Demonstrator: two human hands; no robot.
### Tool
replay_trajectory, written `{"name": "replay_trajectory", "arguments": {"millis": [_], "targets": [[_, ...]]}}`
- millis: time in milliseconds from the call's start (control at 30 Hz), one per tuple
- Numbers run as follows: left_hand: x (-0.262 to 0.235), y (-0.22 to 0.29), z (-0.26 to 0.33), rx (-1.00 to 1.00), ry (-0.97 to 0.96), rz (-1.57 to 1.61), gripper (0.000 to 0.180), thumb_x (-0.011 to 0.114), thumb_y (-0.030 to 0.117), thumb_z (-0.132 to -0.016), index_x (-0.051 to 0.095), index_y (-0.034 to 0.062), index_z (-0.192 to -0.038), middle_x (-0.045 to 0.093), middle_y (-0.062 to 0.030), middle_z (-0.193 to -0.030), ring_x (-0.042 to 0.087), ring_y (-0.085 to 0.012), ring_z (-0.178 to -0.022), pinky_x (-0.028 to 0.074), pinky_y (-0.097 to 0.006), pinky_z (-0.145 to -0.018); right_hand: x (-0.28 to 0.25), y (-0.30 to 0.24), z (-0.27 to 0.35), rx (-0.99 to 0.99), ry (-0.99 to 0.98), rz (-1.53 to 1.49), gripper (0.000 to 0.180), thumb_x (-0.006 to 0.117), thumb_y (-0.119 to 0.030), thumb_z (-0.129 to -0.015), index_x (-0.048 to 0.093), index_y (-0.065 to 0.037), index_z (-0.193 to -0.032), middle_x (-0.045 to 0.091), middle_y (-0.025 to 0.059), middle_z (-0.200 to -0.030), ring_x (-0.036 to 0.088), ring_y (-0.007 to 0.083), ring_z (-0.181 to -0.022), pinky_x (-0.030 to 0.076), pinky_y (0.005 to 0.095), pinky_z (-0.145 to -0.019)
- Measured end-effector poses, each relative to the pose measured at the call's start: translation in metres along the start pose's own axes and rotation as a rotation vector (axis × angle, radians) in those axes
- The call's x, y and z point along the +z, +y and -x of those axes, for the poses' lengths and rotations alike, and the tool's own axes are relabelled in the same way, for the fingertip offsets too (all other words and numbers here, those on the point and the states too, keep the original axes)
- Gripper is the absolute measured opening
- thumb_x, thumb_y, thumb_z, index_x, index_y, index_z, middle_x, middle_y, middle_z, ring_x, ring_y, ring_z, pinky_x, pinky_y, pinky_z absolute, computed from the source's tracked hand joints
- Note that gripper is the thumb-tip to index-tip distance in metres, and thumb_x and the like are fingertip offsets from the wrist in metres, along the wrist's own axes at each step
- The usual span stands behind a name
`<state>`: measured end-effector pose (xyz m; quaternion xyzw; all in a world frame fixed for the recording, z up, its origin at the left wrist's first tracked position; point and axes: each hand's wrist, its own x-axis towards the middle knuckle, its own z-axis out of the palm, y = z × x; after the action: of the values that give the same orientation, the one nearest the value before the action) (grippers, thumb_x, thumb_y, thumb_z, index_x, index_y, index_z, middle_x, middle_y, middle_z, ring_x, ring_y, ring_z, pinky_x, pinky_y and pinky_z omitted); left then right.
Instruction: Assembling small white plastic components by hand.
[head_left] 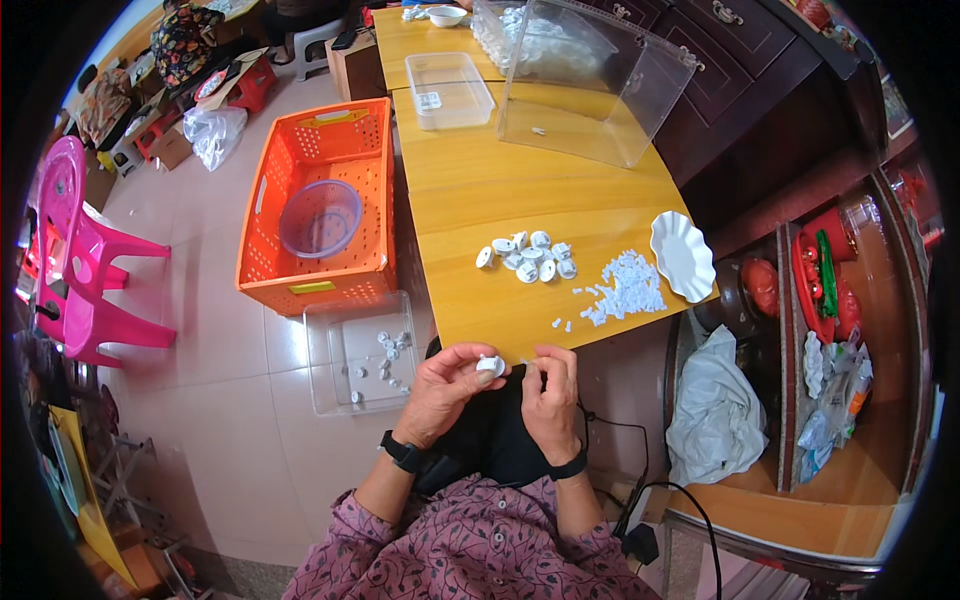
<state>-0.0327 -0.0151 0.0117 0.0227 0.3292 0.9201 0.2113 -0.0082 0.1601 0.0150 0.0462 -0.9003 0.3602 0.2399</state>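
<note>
At the near edge of the yellow table, my left hand (pixel 440 392) pinches a round white plastic part (pixel 491 366) between thumb and fingers. Just to its right, my right hand (pixel 550 405) is closed, thumb against fingers. A tiny pale bit seems to show at its fingertips, too small to make out. Ahead of my hands lies a cluster of similar round white plastic parts (pixel 545 270). Right of that cluster spreads a heap of tiny white pieces (pixel 630 288), with a few strays towards the edge. A white scalloped dish (pixel 684 258) rests beside the heap.
A clear tray (pixel 330 345) holding several white parts is on the floor at left, near an orange crate (pixel 315 275) with a purple-tinted bowl (pixel 320 220) inside. Farther back on the table (pixel 470 190) stand clear containers (pixel 450 92). A shelf unit (pixel 790 400) borders the right; cables (pixel 640 450) hang nearby.
</note>
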Motion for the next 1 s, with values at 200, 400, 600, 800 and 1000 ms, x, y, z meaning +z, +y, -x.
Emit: {"name": "replay_trajectory", "arguments": {"millis": [200,400,600,800,1000], "targets": [[0.005,-0.003,-0.002,0.031,0.001,0.005,0.027,0.066,-0.003,-0.091,0.062,-0.0022,-0.117,0.067,-0.0133,-0.112,0.066,-0.0253,-0.107,0.055,-0.041,-0.099,-0.014,-0.020,-0.001,0.244,-0.069,-0.299,0.006,0.060,-0.002,-0.090,0.056,0.001,-0.093,0.060,0.0171,-0.103,0.059,0.0278,-0.086,0.049,0.0362,-0.075],[0.000,-0.011,-0.003,0.071,0.025,-0.071,0.028,0.070,-0.004,-0.088,0.064,-0.0023,-0.115,0.068,-0.0119,-0.110,0.067,-0.0195,-0.099,0.056,-0.034,-0.093,-0.016,-0.024,-0.001,0.260,-0.093,-0.338,0.007,0.060,-0.004,-0.092,0.056,0.002,-0.093,0.060,0.0159,-0.102,0.059,0.0243,-0.083,0.048,0.0338,-0.073],[-0.003,-0.013,-0.004,0.002,0.019,-0.197,0.028,0.071,-0.001,-0.088,0.065,-0.0021,-0.115,0.068,-0.0085,-0.108,0.066,-0.0136,-0.097,0.054,-0.027,-0.089,-0.012,-0.024,0.001,0.257,-0.085,-0.357,0.007,0.059,-0.005,-0.093,0.056,0.001,-0.093,0.060,0.0155,-0.101,0.059,0.0244,-0.082,0.048,0.0335,-0.073],[0.000,-0.011,-0.002,0.066,-0.032,-0.378,0.023,0.069,0.000,-0.090,0.067,-0.0020,-0.113,0.064,-0.0057,-0.108,0.065,-0.0142,-0.092,0.054,-0.027,-0.084,-0.008,-0.022,0.002,0.233,-0.076,-0.355,0.008,0.059,-0.006,-0.094,0.056,0.001,-0.092,0.060,0.0155,-0.100,0.060,0.0250,-0.084,0.048,0.0342,-0.073],[0.003,-0.009,-0.002,0.047,0.005,-0.525,0.017,0.066,0.004,-0.094,0.067,-0.0010,-0.110,0.062,-0.0051,-0.105,0.063,-0.0109,-0.082,0.054,-0.024,-0.074,-0.007,-0.023,0.003,0.246,-0.098,-0.342,0.007,0.059,-0.005,-0.094,0.056,0.001,-0.092,0.059,0.0160,-0.100,0.060,0.0272,-0.087,0.049,0.0364,-0.076]]}}
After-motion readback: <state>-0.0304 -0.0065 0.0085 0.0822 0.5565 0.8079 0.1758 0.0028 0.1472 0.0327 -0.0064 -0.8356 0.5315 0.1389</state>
